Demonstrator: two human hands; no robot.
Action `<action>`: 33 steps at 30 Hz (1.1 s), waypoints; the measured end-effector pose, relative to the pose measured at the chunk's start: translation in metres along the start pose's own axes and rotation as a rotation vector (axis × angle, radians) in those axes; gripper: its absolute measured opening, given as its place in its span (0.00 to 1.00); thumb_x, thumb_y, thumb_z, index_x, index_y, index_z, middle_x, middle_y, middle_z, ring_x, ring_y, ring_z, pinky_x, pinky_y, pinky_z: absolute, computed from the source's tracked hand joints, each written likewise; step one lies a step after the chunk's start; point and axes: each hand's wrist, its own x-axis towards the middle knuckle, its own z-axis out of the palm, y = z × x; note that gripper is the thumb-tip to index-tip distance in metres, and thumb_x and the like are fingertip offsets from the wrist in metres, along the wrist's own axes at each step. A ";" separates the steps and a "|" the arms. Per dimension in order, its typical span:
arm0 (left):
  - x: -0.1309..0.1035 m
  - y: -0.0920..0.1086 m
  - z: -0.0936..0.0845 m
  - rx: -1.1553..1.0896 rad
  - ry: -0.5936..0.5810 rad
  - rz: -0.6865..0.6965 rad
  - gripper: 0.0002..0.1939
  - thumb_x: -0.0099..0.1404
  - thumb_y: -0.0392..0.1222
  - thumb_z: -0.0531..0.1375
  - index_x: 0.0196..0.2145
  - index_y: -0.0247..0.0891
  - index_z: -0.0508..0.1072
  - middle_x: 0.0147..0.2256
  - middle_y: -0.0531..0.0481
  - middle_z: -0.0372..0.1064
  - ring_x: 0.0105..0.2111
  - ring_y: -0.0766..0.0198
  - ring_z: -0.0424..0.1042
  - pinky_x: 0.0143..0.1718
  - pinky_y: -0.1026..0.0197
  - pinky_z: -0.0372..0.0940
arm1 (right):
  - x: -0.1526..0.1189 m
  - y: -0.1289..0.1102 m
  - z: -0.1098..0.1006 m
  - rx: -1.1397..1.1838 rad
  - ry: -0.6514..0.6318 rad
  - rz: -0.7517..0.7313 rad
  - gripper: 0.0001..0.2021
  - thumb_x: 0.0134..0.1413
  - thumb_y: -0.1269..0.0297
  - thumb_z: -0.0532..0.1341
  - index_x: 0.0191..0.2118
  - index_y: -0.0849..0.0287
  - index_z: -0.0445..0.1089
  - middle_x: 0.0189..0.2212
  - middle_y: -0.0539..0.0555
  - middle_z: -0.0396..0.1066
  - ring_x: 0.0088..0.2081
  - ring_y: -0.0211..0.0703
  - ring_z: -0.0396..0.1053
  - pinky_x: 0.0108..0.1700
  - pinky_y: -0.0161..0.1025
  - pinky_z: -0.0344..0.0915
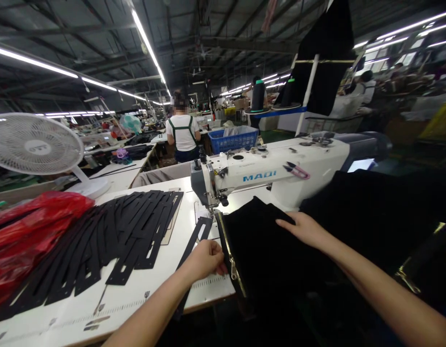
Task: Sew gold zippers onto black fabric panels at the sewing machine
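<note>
A black fabric panel (259, 241) with a gold-toothed zipper (226, 243) along its left edge lies partly under the sewing machine's head (208, 188) and drapes over the table's front. My left hand (207, 260) is closed, fingers curled at the zippered edge, beside the metal zipper pull (233, 270). Farther right, my right hand (304, 229) grips the panel's upper right edge, thumb on top, some fingertips hidden. Left of the needle area lies a black strip with a slot (194, 241), running under my left wrist.
Several slotted black strips (125, 231) are fanned across the white table (136, 308). Red plastic (38, 226) and a white fan (36, 144) stand left. Pink-handled thread snips (297, 171) rest on the machine arm. More black fabric (382, 207) lies right. A person (181, 130) is beyond.
</note>
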 end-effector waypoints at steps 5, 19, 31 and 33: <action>-0.023 0.011 -0.013 0.356 0.247 0.126 0.22 0.57 0.44 0.58 0.48 0.34 0.64 0.41 0.39 0.71 0.44 0.49 0.70 0.45 0.49 0.61 | -0.001 0.002 0.004 0.134 -0.238 0.160 0.16 0.41 0.51 0.64 0.24 0.61 0.67 0.19 0.51 0.68 0.23 0.41 0.66 0.23 0.34 0.59; -0.007 0.013 -0.015 0.863 0.004 0.414 0.62 0.43 0.77 0.51 0.62 0.27 0.44 0.62 0.31 0.35 0.62 0.42 0.33 0.59 0.38 0.27 | 0.048 -0.014 0.008 0.308 -0.023 0.261 0.08 0.51 0.64 0.57 0.34 0.63 0.68 0.29 0.54 0.73 0.29 0.41 0.71 0.32 0.35 0.66; 0.005 0.013 -0.015 0.917 -0.043 0.374 0.61 0.46 0.73 0.51 0.62 0.21 0.39 0.62 0.29 0.28 0.62 0.43 0.30 0.59 0.42 0.23 | 0.076 0.000 0.029 -0.428 0.071 0.122 0.12 0.59 0.61 0.52 0.31 0.61 0.68 0.30 0.58 0.70 0.36 0.50 0.68 0.35 0.40 0.61; 0.005 0.014 -0.014 0.928 -0.062 0.359 0.62 0.46 0.74 0.51 0.62 0.21 0.39 0.62 0.29 0.28 0.62 0.43 0.29 0.59 0.42 0.22 | 0.077 0.006 0.033 -0.551 0.095 0.118 0.12 0.60 0.63 0.49 0.37 0.63 0.68 0.31 0.62 0.70 0.37 0.55 0.69 0.35 0.44 0.60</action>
